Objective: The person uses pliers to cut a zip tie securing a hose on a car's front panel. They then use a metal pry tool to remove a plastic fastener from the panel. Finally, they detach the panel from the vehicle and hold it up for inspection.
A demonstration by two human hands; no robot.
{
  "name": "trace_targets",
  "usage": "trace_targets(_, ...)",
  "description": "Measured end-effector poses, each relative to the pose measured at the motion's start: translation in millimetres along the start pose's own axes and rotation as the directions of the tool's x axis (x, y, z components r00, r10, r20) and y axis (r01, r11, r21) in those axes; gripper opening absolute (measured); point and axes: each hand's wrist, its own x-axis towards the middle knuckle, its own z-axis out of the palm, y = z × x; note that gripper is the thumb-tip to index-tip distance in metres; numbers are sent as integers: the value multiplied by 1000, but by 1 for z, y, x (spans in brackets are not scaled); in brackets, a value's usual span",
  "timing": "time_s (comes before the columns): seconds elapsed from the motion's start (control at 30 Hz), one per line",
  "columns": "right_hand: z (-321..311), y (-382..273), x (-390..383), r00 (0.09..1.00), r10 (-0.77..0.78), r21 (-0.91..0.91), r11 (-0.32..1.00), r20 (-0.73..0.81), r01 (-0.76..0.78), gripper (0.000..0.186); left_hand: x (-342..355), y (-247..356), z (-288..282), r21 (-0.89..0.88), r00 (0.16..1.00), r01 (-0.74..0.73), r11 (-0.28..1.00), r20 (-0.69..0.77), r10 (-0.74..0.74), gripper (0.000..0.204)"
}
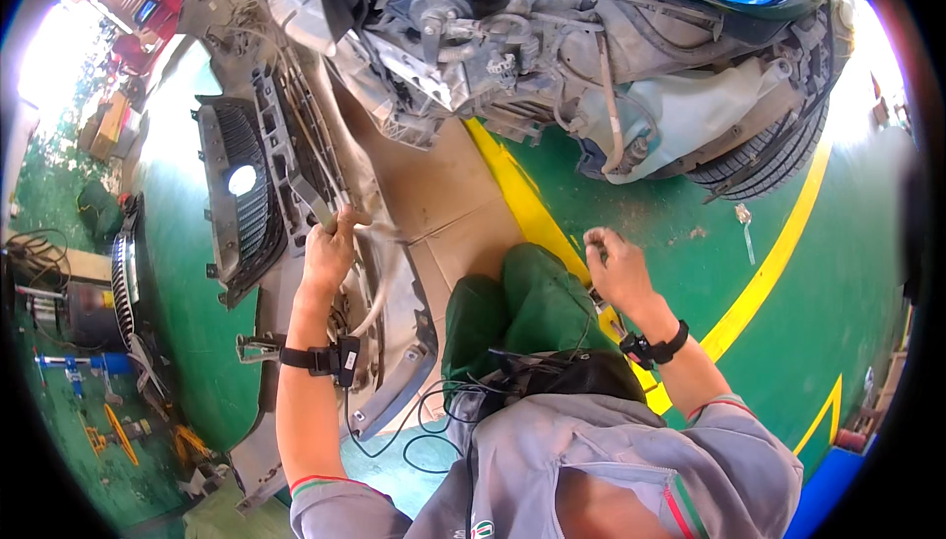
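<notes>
My left hand [329, 255] is closed around a flat grey strip-like piece [313, 202], above the inner side of a removed car bumper [402, 367]. Whether the strip is attached to the bumper cannot be made out. Black and grey brackets and thin bars run along the bumper beyond that hand. Just left of it lies a dark grille [235, 184] with a round opening. My right hand [621, 268] hovers over the floor right of my knee, fingers curled in; anything inside them is hidden. Both wrists wear black straps with small devices.
Ahead stands a car front [473, 46] with its bumper off, exposing hoses, a pale plastic reservoir [680, 115] and a tyre [774, 160]. Cardboard [434, 184] lies beneath. Yellow lines cross the green floor. A black cable [419, 431] loops beside my lap. Tools [108, 431] lie far left.
</notes>
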Motion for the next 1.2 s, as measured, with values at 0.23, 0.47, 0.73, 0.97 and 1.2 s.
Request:
trace_targets(0.23, 23, -68, -37, 910, -213, 250, 960, 357, 126, 29, -67, 15, -66, -257, 987, 134, 957, -51, -152, 54)
trace_targets(0.47, 51, -134, -55, 664, -502, 359, 864, 554, 353, 63, -211, 96, -124, -297, 917, 171, 940, -301, -262, 41)
trace_targets(0.73, 87, -151, -63, 784, -471, 449, 849, 405, 278, 74, -372, 16, -90, 254, 722, 486, 836, -656, -220, 23)
trace_targets(0.97, 150, -79, 16, 803, 57, 661, 535, 593, -526, 24, -382, -7, -59, 231, 702, 422, 877, -695, -155, 16)
trace_targets(1.2, 181, -114, 63, 718, -24, 636, 485, 696, -600, 21, -386, -19, -55, 163, 668, 487, 858, -702, -246, 17)
